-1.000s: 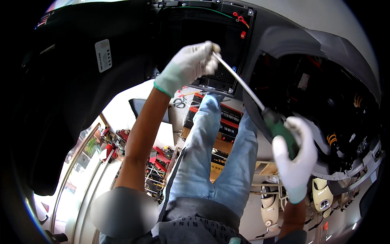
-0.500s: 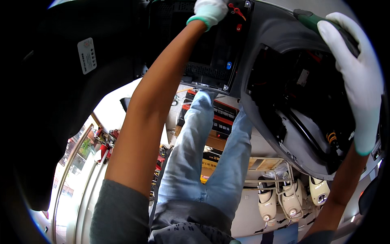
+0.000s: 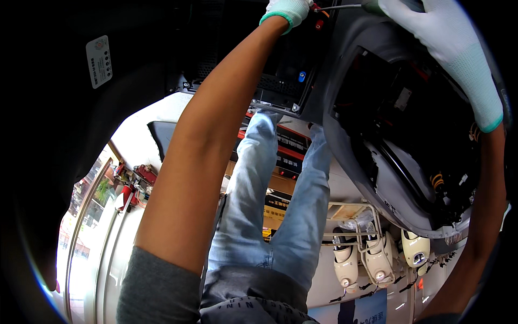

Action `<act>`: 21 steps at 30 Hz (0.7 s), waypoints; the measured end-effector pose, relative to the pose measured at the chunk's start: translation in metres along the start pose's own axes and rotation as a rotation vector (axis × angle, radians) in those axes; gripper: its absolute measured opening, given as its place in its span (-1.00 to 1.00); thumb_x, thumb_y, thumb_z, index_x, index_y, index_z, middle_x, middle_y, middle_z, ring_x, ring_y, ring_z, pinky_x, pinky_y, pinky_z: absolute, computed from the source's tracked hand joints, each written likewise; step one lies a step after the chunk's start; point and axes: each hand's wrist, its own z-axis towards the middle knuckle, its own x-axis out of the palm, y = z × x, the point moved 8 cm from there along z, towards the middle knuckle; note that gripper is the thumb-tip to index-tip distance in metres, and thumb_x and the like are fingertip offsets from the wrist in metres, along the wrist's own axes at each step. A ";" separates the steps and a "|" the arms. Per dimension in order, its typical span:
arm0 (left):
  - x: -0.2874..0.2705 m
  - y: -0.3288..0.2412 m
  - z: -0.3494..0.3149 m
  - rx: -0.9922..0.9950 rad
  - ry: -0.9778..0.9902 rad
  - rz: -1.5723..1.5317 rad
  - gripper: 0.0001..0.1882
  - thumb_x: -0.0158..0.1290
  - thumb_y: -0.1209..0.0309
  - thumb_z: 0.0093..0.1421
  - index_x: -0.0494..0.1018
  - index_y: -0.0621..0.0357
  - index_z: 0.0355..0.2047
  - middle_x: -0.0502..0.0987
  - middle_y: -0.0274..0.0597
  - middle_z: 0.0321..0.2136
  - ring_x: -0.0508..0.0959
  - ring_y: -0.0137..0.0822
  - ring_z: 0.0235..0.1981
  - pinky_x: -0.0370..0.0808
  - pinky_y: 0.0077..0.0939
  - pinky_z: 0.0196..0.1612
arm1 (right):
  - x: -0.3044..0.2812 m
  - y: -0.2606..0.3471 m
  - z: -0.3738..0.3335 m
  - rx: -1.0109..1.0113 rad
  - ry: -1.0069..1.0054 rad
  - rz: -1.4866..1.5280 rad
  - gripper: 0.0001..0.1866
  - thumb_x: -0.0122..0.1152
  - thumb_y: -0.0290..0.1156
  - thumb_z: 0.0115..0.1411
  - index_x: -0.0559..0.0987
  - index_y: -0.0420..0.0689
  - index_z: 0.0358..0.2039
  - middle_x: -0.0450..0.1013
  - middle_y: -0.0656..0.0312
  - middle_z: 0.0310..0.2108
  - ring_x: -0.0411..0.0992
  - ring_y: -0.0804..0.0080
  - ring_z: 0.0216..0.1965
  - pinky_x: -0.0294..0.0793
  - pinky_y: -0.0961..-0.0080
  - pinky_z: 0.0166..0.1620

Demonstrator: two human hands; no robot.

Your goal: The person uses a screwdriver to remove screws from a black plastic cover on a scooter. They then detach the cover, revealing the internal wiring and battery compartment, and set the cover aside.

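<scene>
R hand (image 3: 440, 27) is gripping the screwdriver (image 3: 372, 6) at upper edge of view, w/ shaft pointing toward the red part (image 3: 316, 7) on the black panel (image 3: 283, 65). L hand (image 3: 287, 9) is staying beside this part; its fingertips are hiding, so I cannot tell if pinching. Poss. risk: tip could be slipping into L glove b/c both are working so near.

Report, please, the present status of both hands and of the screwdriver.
Right hand on green-handled screwdriver. Shaft pointing toward red fitting beside left hand. Left grip unclear, cut off by picture's top edge. Visible shaft unobstructed.
</scene>
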 end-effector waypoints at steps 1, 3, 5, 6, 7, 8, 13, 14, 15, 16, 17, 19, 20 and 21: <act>-0.001 0.002 0.000 -0.018 -0.014 -0.031 -0.74 -0.02 0.27 0.10 0.61 0.07 -0.57 0.55 0.02 -0.57 0.57 -0.06 -0.48 0.47 -0.25 -0.32 | 0.000 0.002 -0.002 -0.002 -0.029 -0.042 -0.74 0.20 -0.29 0.02 0.55 -0.28 -0.52 0.45 -0.01 -0.54 0.44 0.12 -0.46 0.40 0.28 -0.35; 0.001 0.005 0.000 -0.040 -0.020 -0.063 -0.73 -0.02 0.27 0.10 0.61 0.08 -0.57 0.54 0.03 -0.59 0.56 -0.07 -0.50 0.46 -0.25 -0.35 | 0.003 0.002 -0.004 0.020 -0.056 -0.089 -0.73 0.20 -0.27 0.02 0.55 -0.27 -0.52 0.44 0.00 -0.56 0.43 0.09 -0.43 0.39 0.25 -0.31; 0.002 0.005 0.001 -0.042 0.000 -0.068 -0.73 -0.02 0.26 0.10 0.60 0.08 -0.57 0.53 0.03 -0.60 0.55 -0.07 -0.52 0.44 -0.25 -0.37 | 0.005 -0.003 -0.008 0.017 -0.112 -0.077 -0.72 0.21 -0.25 0.02 0.54 -0.27 -0.53 0.43 0.00 -0.56 0.42 0.08 -0.42 0.38 0.24 -0.30; 0.003 0.004 0.002 -0.040 0.002 -0.074 -0.73 -0.02 0.26 0.10 0.60 0.09 -0.57 0.53 0.03 -0.61 0.55 -0.07 -0.53 0.44 -0.25 -0.38 | 0.005 -0.007 -0.012 -0.010 -0.169 -0.060 -0.71 0.21 -0.25 0.02 0.53 -0.27 -0.54 0.42 0.01 -0.57 0.42 0.09 -0.42 0.38 0.25 -0.31; 0.001 0.005 0.001 -0.044 -0.002 -0.077 -0.73 -0.02 0.26 0.10 0.60 0.09 -0.57 0.53 0.03 -0.61 0.54 -0.07 -0.53 0.43 -0.24 -0.39 | 0.005 -0.006 -0.012 -0.023 -0.197 -0.044 -0.71 0.21 -0.25 0.02 0.53 -0.27 -0.55 0.42 0.01 -0.58 0.42 0.10 -0.44 0.37 0.26 -0.33; -0.001 0.006 0.001 -0.048 -0.005 -0.080 -0.73 -0.02 0.26 0.10 0.60 0.09 -0.57 0.52 0.03 -0.62 0.54 -0.07 -0.54 0.43 -0.24 -0.39 | 0.005 -0.006 -0.013 -0.036 -0.224 -0.028 -0.71 0.21 -0.26 0.02 0.52 -0.27 -0.56 0.41 0.02 -0.59 0.42 0.12 -0.46 0.37 0.27 -0.35; -0.001 0.003 0.000 -0.054 0.034 -0.039 -0.73 -0.01 0.25 0.10 0.60 0.09 -0.56 0.53 0.03 -0.59 0.54 -0.07 -0.53 0.43 -0.26 -0.39 | 0.009 -0.001 -0.013 0.101 -0.109 -0.014 -0.73 0.21 -0.31 0.05 0.49 -0.29 -0.59 0.35 0.08 -0.69 0.35 0.26 -0.62 0.31 0.36 -0.50; -0.001 0.003 0.000 -0.051 0.037 -0.022 -0.73 -0.01 0.25 0.10 0.60 0.09 -0.55 0.54 0.03 -0.58 0.55 -0.08 -0.53 0.43 -0.26 -0.39 | 0.010 0.001 -0.014 0.124 -0.087 -0.022 -0.73 0.21 -0.32 0.05 0.49 -0.29 -0.59 0.33 0.09 -0.71 0.33 0.29 -0.66 0.30 0.38 -0.52; 0.000 0.004 0.000 -0.049 0.020 -0.052 -0.73 -0.01 0.25 0.10 0.61 0.09 -0.54 0.54 0.02 -0.57 0.55 -0.08 -0.52 0.44 -0.27 -0.39 | 0.010 0.002 -0.014 0.128 -0.086 -0.040 -0.74 0.20 -0.33 0.05 0.49 -0.29 -0.60 0.32 0.10 -0.73 0.31 0.31 -0.68 0.28 0.39 -0.54; 0.001 0.006 0.000 -0.047 0.002 -0.083 -0.73 -0.01 0.25 0.10 0.61 0.09 -0.54 0.55 0.01 -0.56 0.56 -0.09 -0.51 0.44 -0.28 -0.38 | 0.010 0.002 -0.014 0.127 -0.078 -0.038 -0.74 0.20 -0.34 0.05 0.48 -0.29 -0.60 0.31 0.10 -0.73 0.31 0.31 -0.69 0.28 0.39 -0.54; 0.001 0.007 0.000 -0.044 -0.016 -0.114 -0.73 -0.01 0.25 0.10 0.61 0.09 -0.53 0.56 0.01 -0.55 0.56 -0.10 -0.50 0.45 -0.29 -0.38 | 0.011 0.002 -0.014 0.126 -0.071 -0.035 -0.75 0.20 -0.35 0.05 0.48 -0.28 -0.61 0.31 0.10 -0.73 0.31 0.31 -0.69 0.28 0.39 -0.55; 0.002 0.009 0.002 -0.056 -0.002 -0.106 -0.73 -0.01 0.25 0.11 0.61 0.09 -0.51 0.56 0.00 -0.55 0.57 -0.11 -0.48 0.45 -0.30 -0.36 | 0.010 0.002 -0.014 0.101 -0.064 -0.016 -0.76 0.19 -0.36 0.05 0.48 -0.27 -0.61 0.33 0.09 -0.70 0.33 0.29 -0.66 0.30 0.39 -0.53; 0.003 0.010 0.003 -0.062 0.005 -0.102 -0.73 -0.01 0.25 0.11 0.62 0.09 -0.51 0.57 0.00 -0.54 0.58 -0.11 -0.47 0.46 -0.30 -0.35 | 0.009 0.003 -0.014 0.083 -0.070 -0.021 -0.77 0.19 -0.37 0.05 0.48 -0.27 -0.61 0.35 0.08 -0.68 0.35 0.27 -0.65 0.31 0.39 -0.52; 0.004 0.010 0.004 -0.065 0.015 -0.102 -0.74 -0.02 0.26 0.11 0.62 0.09 -0.50 0.57 0.01 -0.53 0.58 -0.11 -0.46 0.46 -0.29 -0.34 | 0.008 0.007 -0.015 0.049 -0.095 -0.056 -0.78 0.19 -0.39 0.04 0.48 -0.27 -0.61 0.37 0.08 -0.65 0.36 0.26 -0.63 0.32 0.39 -0.51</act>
